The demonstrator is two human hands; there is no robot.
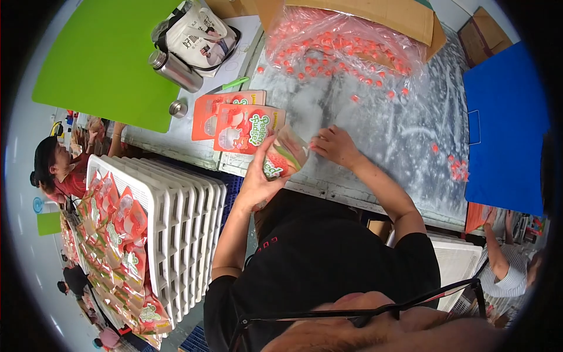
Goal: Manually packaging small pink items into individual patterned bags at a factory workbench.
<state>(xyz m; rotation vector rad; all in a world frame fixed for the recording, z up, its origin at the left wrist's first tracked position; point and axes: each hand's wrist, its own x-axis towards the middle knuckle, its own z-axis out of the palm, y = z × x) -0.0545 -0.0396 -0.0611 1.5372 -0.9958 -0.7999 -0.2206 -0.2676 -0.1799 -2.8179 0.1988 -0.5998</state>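
Note:
A red and green printed stand-up pouch (282, 159) is gripped in my left hand (257, 183), fingers and thumb around its lower part. It is held tilted at the table's near edge, its top toward the right. My right hand (339, 148) is beside that top end, fingers bent inward; whatever they hold, if anything, is hidden. Just left of the held pouch, flat pink pouches (241, 141) lie overlapping on the metal table (404, 152). Beyond my hands, small red wrapped pieces (334, 41) spill from a clear plastic liner (293, 29) in a cardboard box (363, 10).
White stacked crates (182, 205) stand left, the top one full of filled pouches (111, 234). A steel bottle (179, 71), its cap (177, 108), a green-handled knife (234, 83) and a bag (196, 38) occupy the far left. Green (111, 58) and blue (507, 135) panels flank the table. Other people work nearby.

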